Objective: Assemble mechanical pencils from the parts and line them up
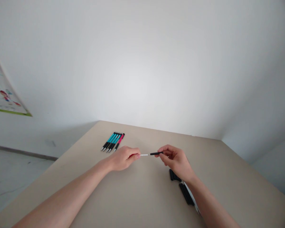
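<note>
My left hand [124, 157] is closed in a fist above the table. From it a thin white pen refill [144, 155] sticks out to the right. A little reddish-pink shows between its fingers, probably a pen barrel mostly hidden in the hand. My right hand [175, 159] pinches a short black tubular pen grip [155, 153] between thumb and fingers. The grip points at the refill's tip, in line with it, with a small gap between them.
Several pens with blue barrels [111, 142] and a pink pen [119, 142] lie side by side at the table's back left. Black pen parts [186, 193] and thin white sticks [192, 196] lie partly under my right forearm. A white wall [142, 63] borders the table [133, 196].
</note>
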### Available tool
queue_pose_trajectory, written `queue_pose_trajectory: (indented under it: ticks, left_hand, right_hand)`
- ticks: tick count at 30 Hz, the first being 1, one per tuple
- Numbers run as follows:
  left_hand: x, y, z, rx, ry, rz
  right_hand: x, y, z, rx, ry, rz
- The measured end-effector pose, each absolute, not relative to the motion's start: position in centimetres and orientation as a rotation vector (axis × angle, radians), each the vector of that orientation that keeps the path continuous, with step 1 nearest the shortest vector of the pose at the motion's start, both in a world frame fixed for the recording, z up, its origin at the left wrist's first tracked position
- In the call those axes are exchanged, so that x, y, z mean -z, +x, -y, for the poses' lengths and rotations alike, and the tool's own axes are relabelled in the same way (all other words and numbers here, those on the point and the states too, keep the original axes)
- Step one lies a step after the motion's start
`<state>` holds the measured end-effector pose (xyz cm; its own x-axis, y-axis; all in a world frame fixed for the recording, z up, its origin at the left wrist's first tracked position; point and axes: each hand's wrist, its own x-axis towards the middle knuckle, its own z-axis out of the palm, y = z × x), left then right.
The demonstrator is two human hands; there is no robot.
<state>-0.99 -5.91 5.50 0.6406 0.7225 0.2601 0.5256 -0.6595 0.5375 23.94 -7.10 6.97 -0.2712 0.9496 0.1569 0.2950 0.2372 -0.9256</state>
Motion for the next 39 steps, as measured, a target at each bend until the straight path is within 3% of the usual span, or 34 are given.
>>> queue_pose_trajectory:
  ticks: [20,32,36,39]
  left_hand:
    - [-5.5,-0.9,5.8,-0.623,2.464,-0.996]
    - [-5.6,-0.9,5.9,-0.637,2.463,-0.976]
    - [-5.5,-0.9,5.9,-0.631,2.469,-0.972]
    - [-5.5,-0.9,5.9,-0.627,2.472,-0.978]
  right_hand:
    - [-6.3,23.8,7.1,-1.058,-1.129,1.752]
    - [-7.6,26.5,4.8,-0.995,-1.038,1.020]
    - [-6.6,27.2,4.1,-0.954,-1.129,0.953]
    - [-5.6,27.5,3.7,-0.800,-1.351,1.228]
